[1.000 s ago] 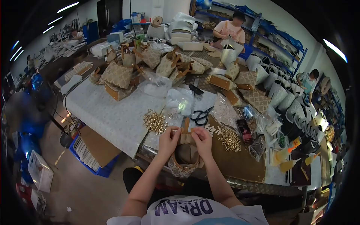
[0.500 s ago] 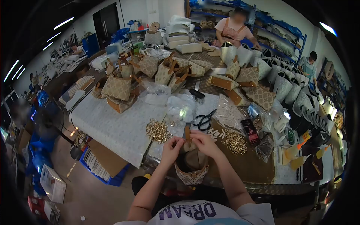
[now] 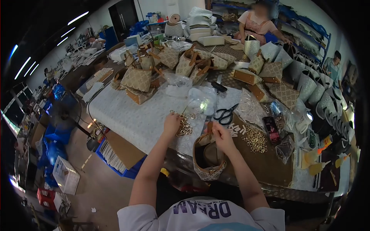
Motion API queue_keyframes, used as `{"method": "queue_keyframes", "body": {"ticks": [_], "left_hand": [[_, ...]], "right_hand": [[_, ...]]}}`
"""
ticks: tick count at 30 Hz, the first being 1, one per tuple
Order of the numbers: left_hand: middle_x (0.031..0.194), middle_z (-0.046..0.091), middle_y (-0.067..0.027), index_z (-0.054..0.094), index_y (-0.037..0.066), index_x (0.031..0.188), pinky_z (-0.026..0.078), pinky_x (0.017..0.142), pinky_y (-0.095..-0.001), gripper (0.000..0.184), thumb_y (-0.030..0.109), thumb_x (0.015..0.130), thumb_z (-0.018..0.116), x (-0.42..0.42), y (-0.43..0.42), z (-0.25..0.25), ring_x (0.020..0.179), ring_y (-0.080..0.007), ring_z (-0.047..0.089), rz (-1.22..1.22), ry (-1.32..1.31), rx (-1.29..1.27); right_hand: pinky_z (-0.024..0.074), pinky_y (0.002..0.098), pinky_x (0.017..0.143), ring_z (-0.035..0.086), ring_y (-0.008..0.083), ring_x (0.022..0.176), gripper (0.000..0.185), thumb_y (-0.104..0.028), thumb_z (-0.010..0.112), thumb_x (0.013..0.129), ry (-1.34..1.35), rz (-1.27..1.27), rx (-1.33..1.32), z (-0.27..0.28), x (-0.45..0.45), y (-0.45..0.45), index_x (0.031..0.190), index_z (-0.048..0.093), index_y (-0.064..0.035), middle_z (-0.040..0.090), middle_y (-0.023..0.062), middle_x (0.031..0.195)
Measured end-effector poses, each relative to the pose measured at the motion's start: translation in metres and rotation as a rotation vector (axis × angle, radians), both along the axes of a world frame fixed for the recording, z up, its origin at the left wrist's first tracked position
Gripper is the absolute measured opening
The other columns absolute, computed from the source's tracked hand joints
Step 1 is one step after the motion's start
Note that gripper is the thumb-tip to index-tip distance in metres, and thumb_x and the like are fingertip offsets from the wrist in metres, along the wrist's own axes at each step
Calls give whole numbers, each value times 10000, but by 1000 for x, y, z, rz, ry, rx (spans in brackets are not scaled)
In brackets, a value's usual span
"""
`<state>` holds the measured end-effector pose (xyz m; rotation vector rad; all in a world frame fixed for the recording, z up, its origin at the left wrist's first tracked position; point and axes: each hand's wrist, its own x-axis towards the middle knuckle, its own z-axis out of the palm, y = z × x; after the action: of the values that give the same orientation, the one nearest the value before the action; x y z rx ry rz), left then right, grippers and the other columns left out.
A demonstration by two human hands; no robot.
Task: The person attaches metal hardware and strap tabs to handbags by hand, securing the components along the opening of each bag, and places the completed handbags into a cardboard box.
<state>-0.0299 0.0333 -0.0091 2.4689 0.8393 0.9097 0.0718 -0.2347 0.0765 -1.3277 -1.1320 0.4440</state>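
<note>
My left hand (image 3: 172, 124) is at the left edge of a pile of gold metal rings (image 3: 185, 127), its fingers bent down and partly hidden. My right hand (image 3: 222, 136) pinches the brown leather strap (image 3: 210, 127) of a small patterned bag (image 3: 209, 172). The bag hangs open-topped at the table's front edge, its brown lining showing. Black scissors (image 3: 225, 114) lie just beyond my right hand. White small pieces (image 3: 234, 130) and a second pile of gold hardware (image 3: 255, 139) are to its right.
Patterned bags (image 3: 137, 79) crowd the back of the table (image 3: 127, 111). A phone (image 3: 271, 129), glue bottles (image 3: 311, 156) and grey bag bodies (image 3: 307, 85) stand on the right. A co-worker (image 3: 257, 23) is behind the table. A blue crate (image 3: 133, 171) sits on the floor at left.
My left hand has left the strap and moved left to the gold rings. My right hand stays on the strap. The co-worker's arm now reaches out towards the grey bags. The camera view has shifted.
</note>
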Motion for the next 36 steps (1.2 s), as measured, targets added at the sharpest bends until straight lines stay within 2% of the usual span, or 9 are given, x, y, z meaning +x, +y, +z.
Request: {"method": "queue_keyframes", "body": {"ticks": [4, 5, 7, 9, 13, 18, 27, 30, 36], "left_hand": [[883, 640, -178, 718, 40, 843, 499, 769, -449, 137, 145, 807, 638, 15, 12, -4, 831, -373, 615, 29, 258, 71], [876, 647, -185, 716, 38, 843, 505, 758, -438, 134, 144, 804, 645, 16, 11, 2, 816, -371, 624, 45, 274, 61], [856, 665, -183, 705, 22, 847, 518, 732, -402, 138, 147, 810, 660, 16, 4, 20, 788, -344, 646, 35, 199, -4], [830, 685, -163, 686, -7, 855, 529, 701, -356, 163, 154, 829, 677, 11, -7, 45, 764, -293, 671, -4, 23, -121], [877, 686, -56, 627, -9, 909, 522, 670, -256, 179, 163, 890, 674, 1, -52, 104, 762, -126, 654, -458, -305, -892], [890, 689, -65, 640, 0, 917, 528, 698, -254, 95, 72, 870, 678, -17, -110, 154, 794, -116, 645, -636, -183, -840], [905, 643, -53, 678, -16, 949, 526, 716, -257, 198, 19, 773, 763, -17, -114, 135, 809, -130, 639, -609, -23, -384], [904, 625, -41, 684, -12, 919, 523, 713, -260, 189, 38, 762, 777, -15, -110, 134, 802, -129, 637, -586, 16, -387], [821, 634, -59, 636, -9, 920, 496, 650, -263, 259, 92, 740, 793, -18, -128, 103, 712, -146, 633, -583, -2, -517]], "right_hand": [[529, 265, 702, 689, 139, 800, 358, -176, 756, 815, 33, -156, 66, -7, -16, 10, 1101, 623, -8, 711, 77, 873], [525, 279, 643, 698, 178, 725, 374, -262, 775, 795, -44, -258, 106, -21, -13, 17, 1032, 649, -2, 705, 108, 827], [520, 225, 658, 681, 99, 756, 243, -66, 707, 848, -115, -323, 2, -14, -15, 17, 1052, 642, 47, 684, 38, 766], [503, 259, 578, 680, 154, 645, 203, -158, 713, 846, -255, -459, 59, -9, -17, 17, 962, 669, 2, 685, 79, 722], [476, 326, 531, 648, 268, 601, 187, -198, 703, 832, -396, -548, 49, 0, -24, 14, 946, 673, -53, 669, 114, 724], [471, 424, 562, 622, 342, 670, 207, -201, 656, 833, -423, -522, 88, -2, -27, 16, 988, 667, -64, 633, 140, 714], [487, 429, 589, 623, 351, 715, 111, -110, 606, 828, -529, -522, 83, -11, -32, 19, 919, 627, -50, 636, 142, 765], [493, 409, 621, 632, 354, 762, 269, -87, 613, 812, -484, -375, -39, -6, -25, 17, 1074, 558, -54, 650, 159, 823], [462, 292, 749, 567, 147, 824, 559, 16, 569, 820, 125, 208, -193, -2, 16, -11, 1287, 273, -65, 638, 104, 995]]}}
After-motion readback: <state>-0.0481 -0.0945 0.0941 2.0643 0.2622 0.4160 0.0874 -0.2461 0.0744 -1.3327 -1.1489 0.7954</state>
